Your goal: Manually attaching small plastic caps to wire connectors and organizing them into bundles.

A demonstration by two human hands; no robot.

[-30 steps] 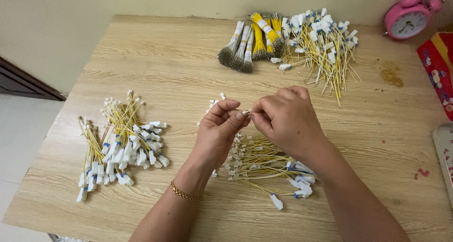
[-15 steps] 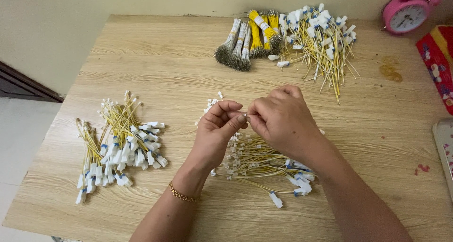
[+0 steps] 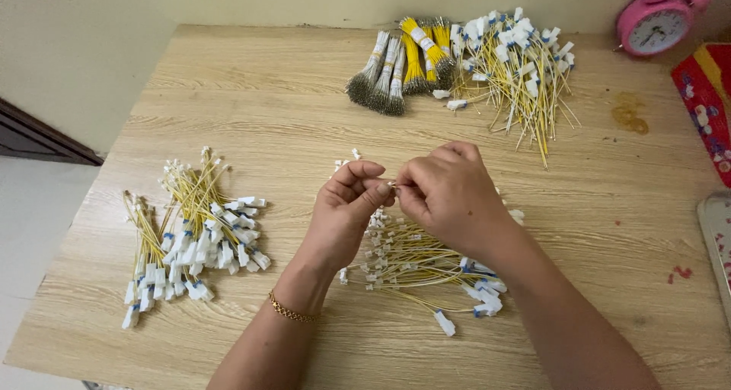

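Note:
My left hand (image 3: 346,211) and my right hand (image 3: 449,196) meet above the middle of the wooden table (image 3: 304,101), fingertips pinched together on a small white connector (image 3: 391,184) of a yellow wire. The wire itself is mostly hidden by my fingers. Under and just behind my hands lies a loose pile of yellow wires with white connectors (image 3: 419,261). A gold bracelet (image 3: 288,309) sits on my left wrist.
A sorted pile of yellow wires with white plugs (image 3: 190,234) lies at the left. At the back are grey and yellow bundled wires (image 3: 400,63) and a loose heap of wires (image 3: 518,63). A pink alarm clock (image 3: 656,21) and a red patterned package (image 3: 704,101) stand at the right.
My hands stay pinched together over the middle pile, shifting only slightly. The piles have not moved.

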